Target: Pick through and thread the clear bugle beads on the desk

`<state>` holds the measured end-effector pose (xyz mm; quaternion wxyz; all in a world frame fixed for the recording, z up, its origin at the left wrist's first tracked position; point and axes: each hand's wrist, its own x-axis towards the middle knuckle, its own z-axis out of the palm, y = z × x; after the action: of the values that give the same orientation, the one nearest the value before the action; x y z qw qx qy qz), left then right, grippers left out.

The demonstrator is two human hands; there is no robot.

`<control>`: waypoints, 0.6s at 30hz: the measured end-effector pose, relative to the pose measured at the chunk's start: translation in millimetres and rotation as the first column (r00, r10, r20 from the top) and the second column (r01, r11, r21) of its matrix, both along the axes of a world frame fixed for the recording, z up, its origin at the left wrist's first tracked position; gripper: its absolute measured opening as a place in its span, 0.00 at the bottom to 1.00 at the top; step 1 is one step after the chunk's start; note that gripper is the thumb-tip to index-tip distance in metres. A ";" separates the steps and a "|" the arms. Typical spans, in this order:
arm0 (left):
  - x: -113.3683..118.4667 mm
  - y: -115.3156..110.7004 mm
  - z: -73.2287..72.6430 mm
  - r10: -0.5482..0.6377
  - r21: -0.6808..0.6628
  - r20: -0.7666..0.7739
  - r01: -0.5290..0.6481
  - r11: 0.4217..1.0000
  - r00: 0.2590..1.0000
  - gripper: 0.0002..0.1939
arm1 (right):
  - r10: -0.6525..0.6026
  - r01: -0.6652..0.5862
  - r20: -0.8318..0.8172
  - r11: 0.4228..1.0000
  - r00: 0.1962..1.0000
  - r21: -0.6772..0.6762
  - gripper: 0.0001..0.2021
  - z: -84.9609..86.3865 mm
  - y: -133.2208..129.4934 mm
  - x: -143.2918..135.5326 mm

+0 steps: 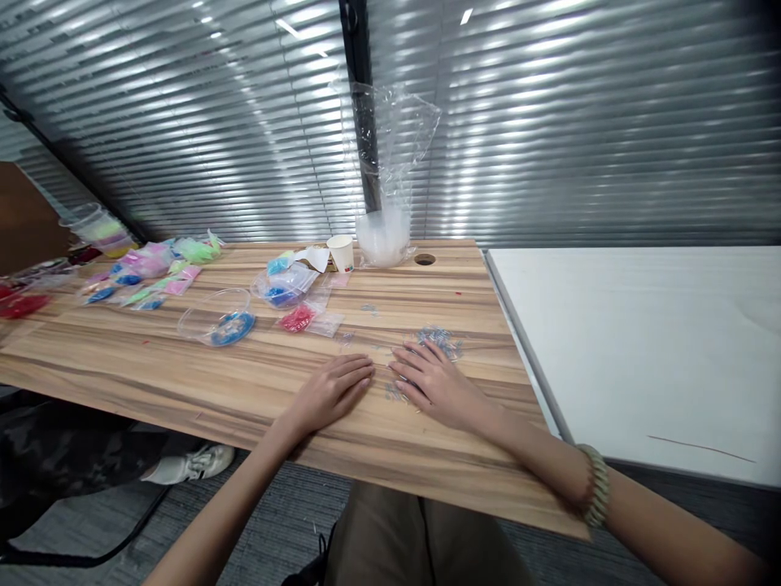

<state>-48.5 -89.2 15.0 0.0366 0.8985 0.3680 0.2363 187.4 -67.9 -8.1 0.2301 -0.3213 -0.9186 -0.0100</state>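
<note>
On the wood-grain table (244, 382), my left hand (333, 391) lies palm down, its fingers stretched toward the right, and nothing shows under it. My right hand (436, 382) rests flat with spread fingers over the near part of a pile of small grey-blue pieces (440, 340). Some of these pieces show beside its fingertips; whatever is beneath the palm is hidden. A narrow gap separates the two hands. Beyond my left hand are a bag of red pieces (297, 318) and a clear round container with blue pieces (232, 328).
A paper cup (341, 253) and a clear tub in plastic wrap (383, 236) stand at the back edge. Colourful bags (146, 260) lie at the left. A white table (634, 350) adjoins on the right. Another person's shoe (192, 464) shows below at left.
</note>
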 end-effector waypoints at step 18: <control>-0.1 0.2 -1.9 0.020 0.006 0.005 -0.020 1.000 1.000 0.13 | -0.001 0.002 0.026 1.000 1.000 -0.029 0.16 1.4 0.6 0.7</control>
<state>-48.6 -89.0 13.1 0.0324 0.8942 0.3764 0.2402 188.1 -67.4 -6.7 0.2136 -0.3252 -0.9212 -0.0008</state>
